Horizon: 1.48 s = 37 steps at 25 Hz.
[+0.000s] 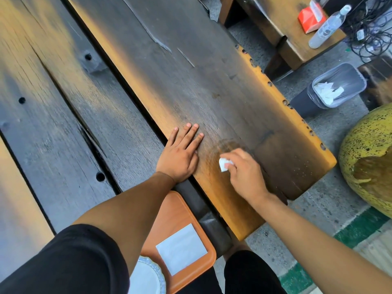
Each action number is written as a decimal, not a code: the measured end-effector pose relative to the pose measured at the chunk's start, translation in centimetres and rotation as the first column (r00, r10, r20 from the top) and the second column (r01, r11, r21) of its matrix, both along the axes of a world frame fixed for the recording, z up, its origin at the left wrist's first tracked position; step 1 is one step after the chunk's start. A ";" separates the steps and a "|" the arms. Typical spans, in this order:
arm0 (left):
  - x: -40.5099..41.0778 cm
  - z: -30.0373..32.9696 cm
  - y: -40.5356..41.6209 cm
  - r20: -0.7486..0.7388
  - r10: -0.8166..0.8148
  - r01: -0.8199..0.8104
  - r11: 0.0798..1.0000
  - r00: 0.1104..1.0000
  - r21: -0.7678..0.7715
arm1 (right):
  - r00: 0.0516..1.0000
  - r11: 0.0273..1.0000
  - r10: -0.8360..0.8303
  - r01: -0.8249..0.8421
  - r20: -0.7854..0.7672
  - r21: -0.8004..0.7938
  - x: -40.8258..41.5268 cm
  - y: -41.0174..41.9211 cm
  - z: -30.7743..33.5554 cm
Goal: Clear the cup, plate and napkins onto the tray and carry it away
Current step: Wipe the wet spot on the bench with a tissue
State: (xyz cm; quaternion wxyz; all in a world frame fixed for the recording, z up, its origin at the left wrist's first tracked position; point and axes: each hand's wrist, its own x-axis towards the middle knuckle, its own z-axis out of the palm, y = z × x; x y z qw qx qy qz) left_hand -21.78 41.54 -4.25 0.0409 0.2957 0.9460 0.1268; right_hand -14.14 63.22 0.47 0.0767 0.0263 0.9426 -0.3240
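My right hand (241,168) is closed around a crumpled white napkin (223,164) and presses it on the dark wooden table (191,71), beside a faint damp ring mark. My left hand (180,151) lies flat on the tabletop, fingers spread, holding nothing. Below my arms sits an orange tray (180,211) at the table's near end. On the tray lie a flat white napkin (182,248) and a white plate (146,276) with a scalloped rim, partly hidden by my left sleeve. No cup is in view.
A grey bin (337,85) lined with clear plastic and holding white tissues stands on the floor to the right. A speckled yellow stool (369,158) sits by the table's right edge. Behind, a low bench (282,26) carries a plastic bottle (328,26) and an orange box (310,16).
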 end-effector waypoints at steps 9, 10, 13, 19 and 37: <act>0.0 -0.1 0.1 -0.011 0.004 -0.004 1.000 1.000 0.016 | 0.941 0.933 0.311 -0.276 0.135 -0.230 9.2 0.3 1.4; -0.1 -0.1 0.0 -0.007 0.007 -0.007 1.000 1.000 0.016 | 0.963 0.952 0.246 -0.220 0.106 -0.212 7.9 0.9 1.4; 0.0 -0.1 0.0 -0.003 0.010 -0.009 1.000 1.000 0.012 | 1.000 0.998 -0.028 0.029 0.009 -0.059 1.9 2.9 0.5; 0.0 -0.1 -0.1 -0.004 0.003 -0.003 1.000 1.000 0.018 | 0.997 0.996 -0.042 0.047 -0.067 0.077 -1.3 2.8 -0.3; 0.0 -0.3 0.0 0.001 0.011 -0.011 1.000 1.000 -0.003 | 0.985 0.995 -0.088 0.093 -0.147 0.027 3.5 6.4 -0.4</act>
